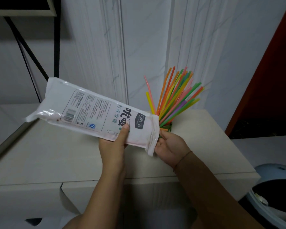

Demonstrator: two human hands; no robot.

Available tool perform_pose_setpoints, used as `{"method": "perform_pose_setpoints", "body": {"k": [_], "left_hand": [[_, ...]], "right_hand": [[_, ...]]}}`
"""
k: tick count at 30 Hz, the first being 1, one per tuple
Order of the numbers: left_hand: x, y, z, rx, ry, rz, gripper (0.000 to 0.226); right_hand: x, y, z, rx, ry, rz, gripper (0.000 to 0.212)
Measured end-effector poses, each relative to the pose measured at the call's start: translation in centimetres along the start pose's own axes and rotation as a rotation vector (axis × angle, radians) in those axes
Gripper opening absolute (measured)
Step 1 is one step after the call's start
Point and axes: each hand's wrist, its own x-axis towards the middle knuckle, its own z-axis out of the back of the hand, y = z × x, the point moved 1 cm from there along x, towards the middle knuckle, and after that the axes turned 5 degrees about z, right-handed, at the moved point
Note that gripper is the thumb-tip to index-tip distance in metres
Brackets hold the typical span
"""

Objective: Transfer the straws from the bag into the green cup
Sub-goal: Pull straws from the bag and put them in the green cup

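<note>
On the pale rectangular worktop (pixel 196 146), transfer looks nearly complete. My left hand (pixel 113 144) holds the white printed plastic bag (pixel 92 111), thumb pinching its face, mouth tilted toward the cup. The bag appears flat; whether any remain inside I cannot tell. The thin multicoloured plastic straws (pixel 175 96) fan upright from the small green cup (pixel 168 127). My right hand (pixel 170 147) wraps the cup's base. Next: check the bag.

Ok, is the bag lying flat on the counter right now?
No, the bag is held up off the counter, tilted, with the left hand gripping it near its open end beside the straws.
</note>
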Motion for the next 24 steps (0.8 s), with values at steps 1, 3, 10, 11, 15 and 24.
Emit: {"method": "perform_pose_setpoints", "body": {"k": [1,3,10,11,15,24], "left_hand": [[0.1,0.0,0.1,-0.008,-0.003,0.017,0.047],[0.3,0.2,0.4,-0.031,-0.021,0.07,0.048],[1.0,1.1,1.2,-0.276,-0.141,0.45,0.024],[1.1,1.2,1.3,-0.295,-0.147,0.478,0.023],[1.2,1.2,1.3,-0.307,-0.143,0.515,0.019],[1.3,1.1,1.2,-0.283,-0.151,0.5,0.018]], "right_hand": [[-0.1,0.0,0.0,-0.002,0.009,0.008,0.033],[-0.2,0.1,-0.1,-0.028,0.021,0.04,0.024],[0.0,0.5,0.4,-0.329,-0.021,0.205,0.016],[0.0,0.7,0.4,-0.345,-0.025,0.226,0.015],[0.1,1.4,0.7,-0.434,-0.028,0.372,0.019],[-0.1,1.1,0.5,-0.707,-0.027,0.58,0.007]]}}
